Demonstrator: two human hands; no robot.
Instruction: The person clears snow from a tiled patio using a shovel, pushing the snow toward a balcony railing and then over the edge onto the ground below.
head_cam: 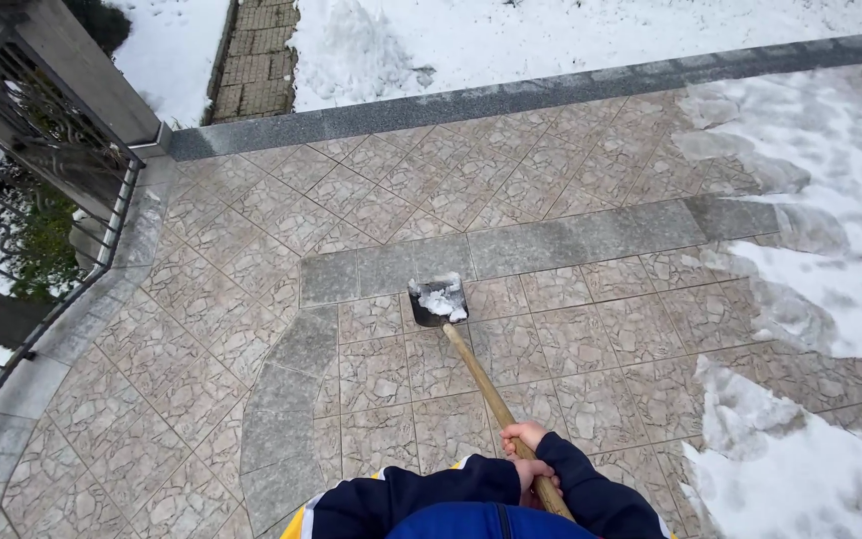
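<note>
Both hands are wrapped around the wooden handle [486,384] of a snow shovel, low in the head view. The right hand [525,436] sits higher on the shaft, fingers curled tight around it; the left hand [534,471] grips just below, touching the first, partly hidden by the dark blue sleeves [431,489]. The handle runs up and to the left from the hands to the shovel's dark blade [437,300], which rests on the paved terrace [251,299] and carries a small heap of snow [442,299]. The blade lies on a band of grey slabs [571,240] that crosses the patterned beige tiles. To the right, a ragged sheet of snow [830,200] covers the tiles, well apart from the blade. A grey stone kerb [511,95] edges the far side, with snowy ground beyond. On the left, a dark metal railing [42,180] follows the terrace edge.
</note>
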